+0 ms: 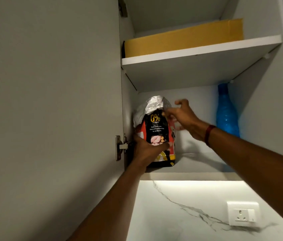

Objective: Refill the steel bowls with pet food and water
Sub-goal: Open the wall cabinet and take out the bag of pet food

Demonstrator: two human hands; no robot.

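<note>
Food bag (156,129) in the cupboard (198,176), mid-frame.
Left hand (146,152) clamps its base; fingers of the right hand (184,117) curl by its top, hold unclear.

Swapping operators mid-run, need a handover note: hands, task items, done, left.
Left hand grips the lower part of the black-and-red pet food bag with silver foil top, standing at the left of the lower cabinet shelf.
Right hand is at the bag's upper right edge; blurred, grip unclear.
Blue plastic bottle stands at the shelf's right, untouched.
Steel bowls not in view.
Done: cabinet open, bag reached.
Left: take bag down, fill bowls with food and water.
</note>
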